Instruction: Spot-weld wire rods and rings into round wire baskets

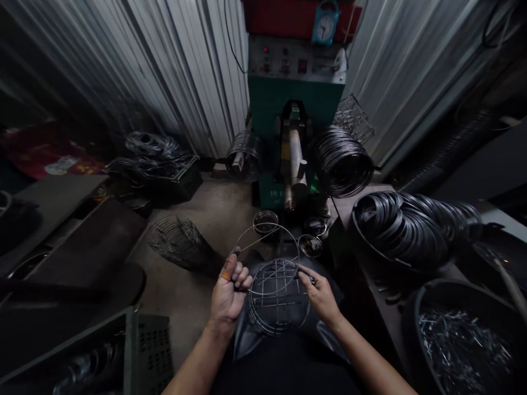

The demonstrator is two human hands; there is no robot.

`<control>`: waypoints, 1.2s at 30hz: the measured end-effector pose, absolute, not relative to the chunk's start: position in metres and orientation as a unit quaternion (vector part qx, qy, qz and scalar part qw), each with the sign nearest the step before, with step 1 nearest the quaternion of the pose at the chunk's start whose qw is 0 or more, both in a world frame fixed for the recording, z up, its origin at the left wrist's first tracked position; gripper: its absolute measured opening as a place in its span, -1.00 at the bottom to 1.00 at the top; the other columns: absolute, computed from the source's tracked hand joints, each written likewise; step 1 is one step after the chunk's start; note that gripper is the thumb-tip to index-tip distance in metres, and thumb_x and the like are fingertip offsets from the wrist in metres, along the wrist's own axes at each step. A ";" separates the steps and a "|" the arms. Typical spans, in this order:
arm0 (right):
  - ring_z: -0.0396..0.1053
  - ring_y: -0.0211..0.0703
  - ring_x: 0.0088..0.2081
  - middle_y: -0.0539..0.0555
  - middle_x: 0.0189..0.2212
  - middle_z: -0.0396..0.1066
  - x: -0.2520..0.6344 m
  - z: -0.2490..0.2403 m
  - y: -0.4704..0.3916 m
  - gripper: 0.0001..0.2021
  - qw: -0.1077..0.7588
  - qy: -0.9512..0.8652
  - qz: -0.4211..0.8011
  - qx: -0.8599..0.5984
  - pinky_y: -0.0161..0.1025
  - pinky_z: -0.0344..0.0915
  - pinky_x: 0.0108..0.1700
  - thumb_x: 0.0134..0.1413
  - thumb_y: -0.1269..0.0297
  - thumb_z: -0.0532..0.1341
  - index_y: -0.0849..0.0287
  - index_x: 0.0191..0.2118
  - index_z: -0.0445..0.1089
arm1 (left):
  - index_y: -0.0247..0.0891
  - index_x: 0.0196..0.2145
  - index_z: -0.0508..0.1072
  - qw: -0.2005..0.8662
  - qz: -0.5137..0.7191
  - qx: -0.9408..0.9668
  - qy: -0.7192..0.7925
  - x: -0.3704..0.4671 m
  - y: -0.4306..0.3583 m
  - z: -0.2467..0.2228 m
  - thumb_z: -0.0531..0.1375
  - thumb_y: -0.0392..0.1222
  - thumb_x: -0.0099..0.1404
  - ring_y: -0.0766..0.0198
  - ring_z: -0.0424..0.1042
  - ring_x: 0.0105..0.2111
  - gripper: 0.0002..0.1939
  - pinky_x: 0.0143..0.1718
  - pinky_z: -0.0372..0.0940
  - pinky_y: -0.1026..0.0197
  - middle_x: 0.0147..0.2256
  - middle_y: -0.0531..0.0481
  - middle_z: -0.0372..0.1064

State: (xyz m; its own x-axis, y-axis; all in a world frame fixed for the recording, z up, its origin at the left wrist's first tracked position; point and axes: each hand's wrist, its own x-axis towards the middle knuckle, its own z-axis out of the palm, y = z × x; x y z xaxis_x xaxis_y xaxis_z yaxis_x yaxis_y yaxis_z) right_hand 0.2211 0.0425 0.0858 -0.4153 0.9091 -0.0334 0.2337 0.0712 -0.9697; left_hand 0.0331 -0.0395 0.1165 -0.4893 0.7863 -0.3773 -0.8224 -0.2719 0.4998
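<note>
My left hand (230,285) is closed, its thumb and fingers pinching the left side of a thin wire ring (297,241). A straighter length of wire runs from near the left thumb across the ring; whether it is joined to it I cannot tell. At the ring's right edge, the fingers of my right hand (320,293) pinch the wire. Below the ring, a round wire grid (276,302) with crossing bars and several stacked hoops rests on my lap, over a dark apron. Tape or a bandage wraps my left thumb.
A green machine (267,99) with a metal arm (295,153) stands ahead. Wire coils (343,162) hang beside it. At right are a basin of wire rings (415,227) and a tub of short metal pieces (465,345). Green crates (154,351) and a wire-ring stack (177,241) stand left.
</note>
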 end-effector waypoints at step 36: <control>0.42 0.02 -0.06 0.10 -0.12 0.48 0.241 0.036 0.064 -0.68 0.249 -0.744 0.415 -0.460 -0.07 0.31 0.01 0.06 0.22 0.13 0.10 -0.07 0.46 | -0.27 0.02 0.37 0.306 0.328 0.420 0.789 0.038 -0.068 0.048 0.04 -0.13 0.18 0.11 0.40 -0.12 -0.55 -0.06 0.25 0.12 -0.16 -0.11 0.45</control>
